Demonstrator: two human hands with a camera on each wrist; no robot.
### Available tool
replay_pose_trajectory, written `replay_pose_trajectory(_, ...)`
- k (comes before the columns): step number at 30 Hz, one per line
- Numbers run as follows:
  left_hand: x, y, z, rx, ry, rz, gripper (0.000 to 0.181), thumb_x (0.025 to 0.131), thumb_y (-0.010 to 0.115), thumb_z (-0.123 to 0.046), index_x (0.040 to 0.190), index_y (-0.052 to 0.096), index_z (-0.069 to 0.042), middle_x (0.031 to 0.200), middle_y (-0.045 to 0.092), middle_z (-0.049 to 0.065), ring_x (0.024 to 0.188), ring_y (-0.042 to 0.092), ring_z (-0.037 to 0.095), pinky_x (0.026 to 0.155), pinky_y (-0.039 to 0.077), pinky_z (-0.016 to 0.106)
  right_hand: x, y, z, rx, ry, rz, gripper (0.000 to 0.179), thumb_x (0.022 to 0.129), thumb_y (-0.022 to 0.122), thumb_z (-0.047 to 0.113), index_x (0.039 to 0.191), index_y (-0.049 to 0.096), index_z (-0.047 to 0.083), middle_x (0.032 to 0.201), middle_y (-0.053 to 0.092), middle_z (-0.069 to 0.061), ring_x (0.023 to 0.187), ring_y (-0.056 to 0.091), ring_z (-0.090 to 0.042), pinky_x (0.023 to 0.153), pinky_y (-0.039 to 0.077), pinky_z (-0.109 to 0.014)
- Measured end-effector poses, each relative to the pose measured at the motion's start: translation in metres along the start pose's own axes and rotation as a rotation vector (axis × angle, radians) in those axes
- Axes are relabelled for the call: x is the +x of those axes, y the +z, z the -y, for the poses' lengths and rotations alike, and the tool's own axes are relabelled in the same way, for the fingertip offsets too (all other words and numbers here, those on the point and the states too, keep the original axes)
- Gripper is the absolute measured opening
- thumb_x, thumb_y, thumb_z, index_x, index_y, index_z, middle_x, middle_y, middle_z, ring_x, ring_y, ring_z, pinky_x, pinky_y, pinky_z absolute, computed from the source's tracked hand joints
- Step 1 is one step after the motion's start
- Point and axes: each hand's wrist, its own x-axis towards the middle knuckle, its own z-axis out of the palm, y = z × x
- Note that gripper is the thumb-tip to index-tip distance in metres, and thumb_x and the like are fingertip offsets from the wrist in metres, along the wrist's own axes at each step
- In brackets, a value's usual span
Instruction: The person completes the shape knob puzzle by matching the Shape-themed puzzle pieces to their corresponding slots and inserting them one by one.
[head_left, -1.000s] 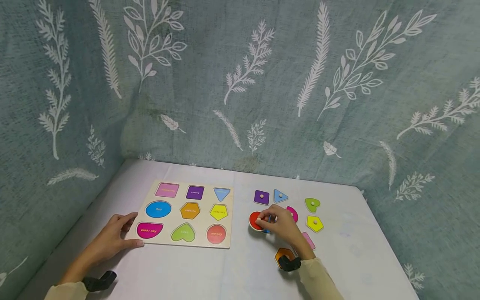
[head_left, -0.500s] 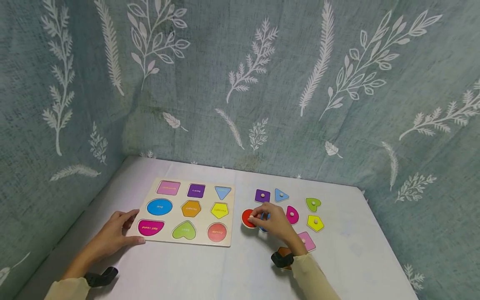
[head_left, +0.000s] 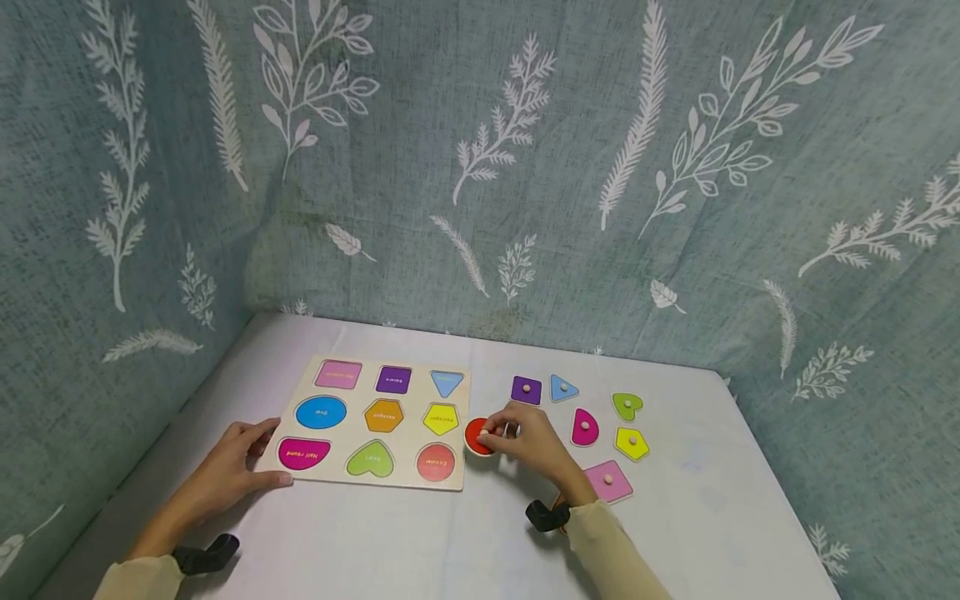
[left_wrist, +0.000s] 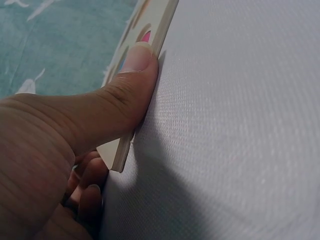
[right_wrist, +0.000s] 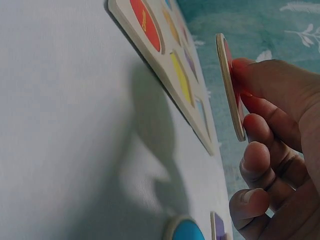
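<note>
My left hand (head_left: 228, 467) grips the near-left corner of a wooden shape puzzle board (head_left: 405, 467), thumb along the near edge in the left wrist view (left_wrist: 125, 85). Coloured, labelled recesses cover the board. Between thumb and fingertips, my right hand (head_left: 528, 442) pinches the knob of a red circle piece (head_left: 476, 435). In the right wrist view the red circle piece (right_wrist: 230, 90) is raised off the table, tilted on edge to the camera. It hovers just right of the board, near the red circular recess (head_left: 436, 462).
On the right lie a purple square (head_left: 527, 390), blue triangle (head_left: 564, 388), green heart (head_left: 627, 406), magenta half round (head_left: 584, 427), yellow pentagon (head_left: 632, 444) and pink rectangle (head_left: 609, 481). A blue oval (right_wrist: 187, 231) shows in the right wrist view. My right wrist mostly hides an orange piece.
My right hand has carried the red circle piece leftward, from above the blue oval to beside the board. The left hand stays at the board's corner.
</note>
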Motion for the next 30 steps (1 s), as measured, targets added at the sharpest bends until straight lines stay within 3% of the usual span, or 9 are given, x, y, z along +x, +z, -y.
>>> replay_pose_trajectory(9, 0.006, -0.004, 0.003, 0.014, 0.032, -0.020, 0.108, 0.068, 0.096, -0.041, 0.147, 0.043, 0.009, 0.111, 0.046, 0.019, 0.097, 0.046, 0.031, 0.080, 0.050, 0.046, 0.010, 0.013, 0.008, 0.000, -0.018, 0.022, 0.011, 0.087, 0.085, 0.023, 0.088, 0.077, 0.017, 0.080, 0.059, 0.009, 0.073, 0.056, -0.010, 0.064, 0.049, -0.025)
replay_pose_trajectory(15, 0.005, -0.004, 0.002, 0.015, 0.020, -0.019, 0.110, 0.066, 0.096, -0.043, 0.147, 0.043, 0.010, 0.112, 0.047, 0.020, 0.097, 0.046, 0.032, 0.082, 0.051, 0.048, 0.014, 0.023, 0.016, -0.011, -0.031, 0.040, 0.011, 0.087, 0.085, 0.023, 0.088, 0.077, 0.015, 0.079, 0.059, 0.008, 0.072, 0.055, -0.009, 0.063, 0.048, -0.024)
replay_pose_trajectory(30, 0.000, 0.001, 0.001, 0.000, 0.010, -0.023, 0.112, 0.067, 0.095, -0.046, 0.146, 0.042, 0.012, 0.111, 0.046, 0.020, 0.097, 0.046, 0.031, 0.082, 0.050, 0.047, 0.018, 0.052, 0.022, -0.041, 0.005, 0.163, 0.014, 0.088, 0.084, 0.030, 0.090, 0.077, 0.018, 0.085, 0.060, 0.010, 0.075, 0.052, -0.007, 0.064, 0.047, -0.022)
